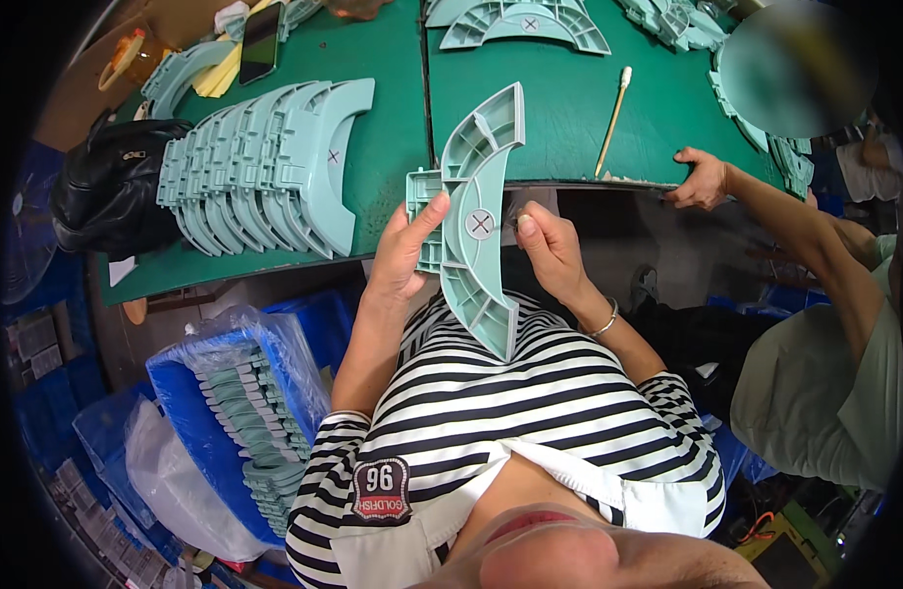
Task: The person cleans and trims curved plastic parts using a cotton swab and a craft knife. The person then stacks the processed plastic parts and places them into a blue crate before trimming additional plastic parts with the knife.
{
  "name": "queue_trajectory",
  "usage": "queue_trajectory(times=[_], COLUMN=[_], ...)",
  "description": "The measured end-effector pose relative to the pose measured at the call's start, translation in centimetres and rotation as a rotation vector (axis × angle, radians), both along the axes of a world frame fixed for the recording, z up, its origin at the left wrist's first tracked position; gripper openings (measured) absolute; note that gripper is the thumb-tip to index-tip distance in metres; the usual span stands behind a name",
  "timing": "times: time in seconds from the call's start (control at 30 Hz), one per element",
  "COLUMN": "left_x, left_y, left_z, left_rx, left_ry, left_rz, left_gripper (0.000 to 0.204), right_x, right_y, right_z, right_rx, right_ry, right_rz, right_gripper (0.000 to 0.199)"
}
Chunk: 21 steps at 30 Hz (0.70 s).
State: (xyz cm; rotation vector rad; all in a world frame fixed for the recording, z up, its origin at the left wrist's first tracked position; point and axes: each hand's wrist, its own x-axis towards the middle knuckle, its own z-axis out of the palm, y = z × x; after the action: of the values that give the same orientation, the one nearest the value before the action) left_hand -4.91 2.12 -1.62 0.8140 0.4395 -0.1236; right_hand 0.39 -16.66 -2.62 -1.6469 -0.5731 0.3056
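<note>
A curved mint-green plastic part is held up over my lap, in front of the table edge. It has ribbed ends, a clip-like block on its left side and a round grey disc with a dark cross in its middle. My left hand is closed around the clip block, thumb on top. Just right of the part, my right hand is closed, with its fingers curled and its thumb up. Whatever those fingers hold, if anything, is too small or blurred to make out.
Nested like parts stand on the green table at left, beside a black leather bag. More parts lie at the far edge. A cotton swab lies right. A blue crate stands lower left; a co-worker's hand rests on the table edge.
</note>
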Motion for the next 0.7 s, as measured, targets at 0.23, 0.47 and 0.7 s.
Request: queue_trajectory(times=[0.23, 0.47, 0.7], left_x=[-0.1, 0.7, 0.2], left_y=[-0.3, 0.0, -0.5], left_z=[0.7, -0.1, 0.4], left_rx=[0.004, 0.075, 0.010], left_ry=[-0.038, -0.042, -0.027], left_rz=[0.033, 0.053, 0.020], left_gripper=[0.033, 0.036, 0.034], right_x=[-0.4, 2.1, 2.8], right_y=[0.3, 1.1, 1.9], right_z=[-0.5, -0.9, -0.8], right_rx=[0.046, 0.090, 0.108], right_ry=[0.004, 0.000, -0.145], right_rz=[0.003, -0.089, -0.132], right_gripper=[0.034, 0.036, 0.036])
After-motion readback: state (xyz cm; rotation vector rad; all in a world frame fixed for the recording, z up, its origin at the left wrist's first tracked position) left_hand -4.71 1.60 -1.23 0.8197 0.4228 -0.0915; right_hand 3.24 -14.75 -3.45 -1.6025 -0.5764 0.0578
